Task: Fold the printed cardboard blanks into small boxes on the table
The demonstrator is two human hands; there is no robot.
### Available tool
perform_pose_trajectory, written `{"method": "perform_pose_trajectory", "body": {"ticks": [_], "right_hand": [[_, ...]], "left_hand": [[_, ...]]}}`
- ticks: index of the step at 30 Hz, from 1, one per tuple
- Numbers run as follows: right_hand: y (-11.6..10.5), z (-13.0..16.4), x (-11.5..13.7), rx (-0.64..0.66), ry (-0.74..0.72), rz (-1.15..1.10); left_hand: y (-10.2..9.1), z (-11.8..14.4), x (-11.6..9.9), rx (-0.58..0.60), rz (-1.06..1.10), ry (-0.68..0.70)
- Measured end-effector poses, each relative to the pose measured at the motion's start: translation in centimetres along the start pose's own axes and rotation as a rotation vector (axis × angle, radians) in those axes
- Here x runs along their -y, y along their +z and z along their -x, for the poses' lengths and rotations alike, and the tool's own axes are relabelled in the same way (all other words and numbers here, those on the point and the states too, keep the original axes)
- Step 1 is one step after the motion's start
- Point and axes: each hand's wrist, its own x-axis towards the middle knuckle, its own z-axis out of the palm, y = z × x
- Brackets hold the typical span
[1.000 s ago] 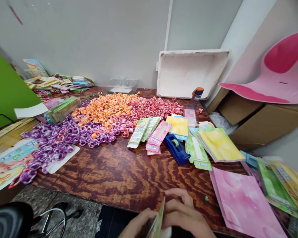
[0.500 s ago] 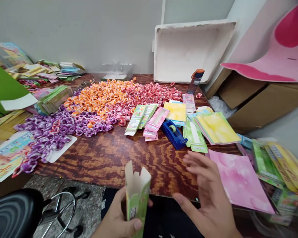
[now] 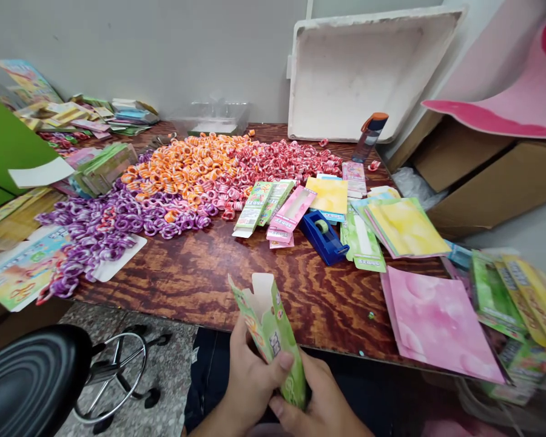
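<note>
A small green cardboard box (image 3: pixel 270 331) with its top flaps open is held upright and tilted, just in front of the near edge of the wooden table (image 3: pixel 200 279). My left hand (image 3: pixel 250 379) grips its lower left side with the thumb across the front. Below it, my right hand (image 3: pixel 321 403) holds the box's bottom end. Heaps of purple rings (image 3: pixel 104 227), orange rings (image 3: pixel 186 173) and red-white rings (image 3: pixel 282 164) cover the table's far half.
Flat green and pink boxes (image 3: pixel 273 209) and a blue tape dispenser (image 3: pixel 323 237) lie mid-table. Coloured sheets (image 3: pixel 437 321) are spread at the right. A white tray (image 3: pixel 368 67) leans on the wall beside a bottle (image 3: pixel 368 136). A black stool (image 3: pixel 31 382) stands at lower left.
My right hand, spread open over the table edge half a second ago, has come back down onto the box's bottom end. The box has tilted and risen slightly in my left hand.
</note>
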Motion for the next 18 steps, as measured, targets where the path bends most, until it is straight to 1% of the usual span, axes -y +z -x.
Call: {"method": "perform_pose_trajectory", "body": {"ticks": [2, 3, 6, 8, 9, 11, 14, 16, 18], "right_hand": [[0.8, 0.7, -0.4, -0.064, 0.065, 0.047], [1.3, 1.1, -0.8, -0.119, 0.071, 0.058], [2.8, 2.0, -1.9, -0.324, -0.012, 0.133], [3.0, 1.9, -2.0, -0.442, -0.071, 0.31], [2.9, 1.6, -1.8, -0.48, -0.1, 0.414], [2.5, 0.8, -1.1, -0.514, -0.207, 0.584], [1.9, -0.5, 0.4, -0.53, -0.369, 0.698], [1.8, -1.1, 1.3, -0.523, -0.397, 0.696], [1.6, -1.4, 1.9, -0.495, -0.364, 0.663]], "left_hand": [[0.7, -0.4, -0.2, -0.103, -0.011, 0.087], [1.1, -0.5, -0.3, -0.144, -0.013, 0.111], [2.0, -0.4, -0.5, -0.209, -0.032, 0.18], [2.4, -0.2, -0.5, -0.226, -0.052, 0.258], [2.5, -0.2, -0.5, -0.229, -0.066, 0.288], [2.6, -0.2, -0.5, -0.234, -0.092, 0.31], [2.3, -0.6, -0.3, -0.262, -0.104, 0.263], [1.9, -1.0, -0.2, -0.282, -0.092, 0.204], [1.4, -1.2, 0.0, -0.293, -0.108, 0.17]]}}
